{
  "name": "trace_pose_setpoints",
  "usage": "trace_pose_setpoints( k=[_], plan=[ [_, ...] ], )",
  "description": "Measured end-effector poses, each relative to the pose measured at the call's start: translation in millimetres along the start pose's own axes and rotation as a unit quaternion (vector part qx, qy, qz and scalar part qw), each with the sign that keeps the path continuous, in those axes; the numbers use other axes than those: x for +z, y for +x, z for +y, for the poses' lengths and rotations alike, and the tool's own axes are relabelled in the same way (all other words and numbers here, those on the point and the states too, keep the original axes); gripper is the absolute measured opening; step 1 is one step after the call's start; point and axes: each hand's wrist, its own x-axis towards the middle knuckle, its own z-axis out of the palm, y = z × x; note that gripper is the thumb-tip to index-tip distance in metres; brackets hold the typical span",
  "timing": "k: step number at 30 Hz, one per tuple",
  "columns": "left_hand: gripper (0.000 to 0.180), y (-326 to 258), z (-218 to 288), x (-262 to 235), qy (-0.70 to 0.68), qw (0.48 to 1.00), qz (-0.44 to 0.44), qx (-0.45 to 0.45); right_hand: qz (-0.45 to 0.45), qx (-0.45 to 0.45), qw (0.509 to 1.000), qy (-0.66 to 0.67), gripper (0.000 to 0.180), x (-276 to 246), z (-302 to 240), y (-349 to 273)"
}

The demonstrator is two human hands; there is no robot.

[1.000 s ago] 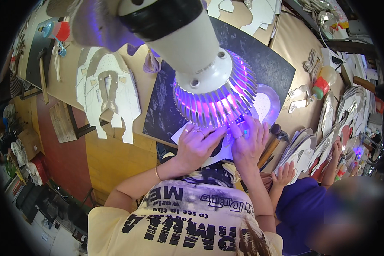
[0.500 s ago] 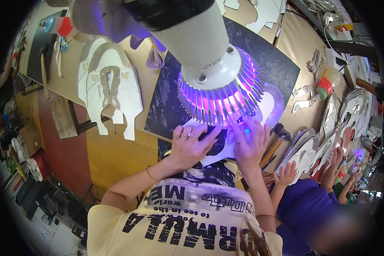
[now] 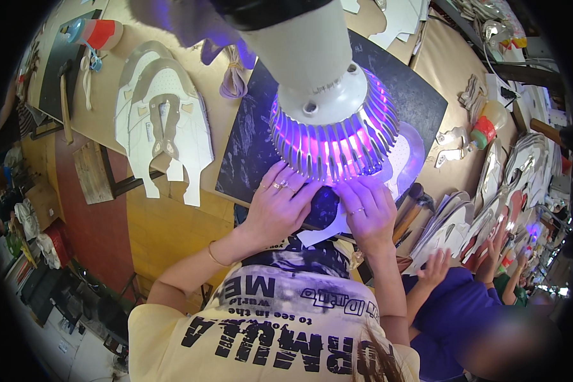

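Note:
A white shoe upper [image 3: 328, 230] lies on a black board [image 3: 248, 140], mostly covered by a lamp [image 3: 334, 143] with a finned metal shade and purple light. My left hand [image 3: 279, 202] is on the left of the upper, fingers bent and thumb reaching inward at its edge. My right hand [image 3: 368, 213] presses close on the right side, fingers bunched over the material. Both hands look closed on the upper, though the shade's rim and glare hide some fingertips. Between them a dark opening in the upper shows. Behind the right hand, a rounded white piece [image 3: 406, 156] sticks out.
Stacked white and grey uppers [image 3: 162, 121] lie to the left, near a hammer [image 3: 63, 102] and a bottle with a red label [image 3: 102, 34]. Tied laces [image 3: 233, 79] sit beside the board. At right are another hammer [image 3: 414, 207], more uppers [image 3: 445, 232] and a co-worker's hand [image 3: 435, 267].
The lamp appears slightly farther right and lower. My left hand has moved up along the upper's edge, and my right hand has shifted slightly lower, its fingers closer together.

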Motion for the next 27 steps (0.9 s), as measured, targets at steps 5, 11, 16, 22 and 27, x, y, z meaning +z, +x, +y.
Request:
trace_pose_setpoints(
  k=[5,11,16,22,27],
  plan=[
    [0.06,27.0,-11.5,-1.2,0.001,0.996,-0.081,0.032,0.097,0.249,0.943,0.199,0.012,9.3,-0.8,-3.2],
    [0.061,40.3,-19.5,1.9,0.056,0.988,-0.126,0.077,0.246,0.359,0.844,0.313,0.002,18.7,-4.7,-6.8],
    [0.052,32.3,-11.7,0.8,0.001,0.996,-0.063,0.069,0.166,0.152,0.97,0.096,0.011,15.5,-3.2,-11.3],
    [0.04,24.6,-1.5,3.6,-0.016,0.997,0.015,0.069,0.151,0.153,0.973,0.083,0.029,9.3,-1.2,-8.0],
    [0.038,31.8,3.4,7.2,-0.114,0.989,0.087,0.044,0.092,0.12,0.985,0.087,0.044,-0.7,4.9,-3.2]
  ],
)
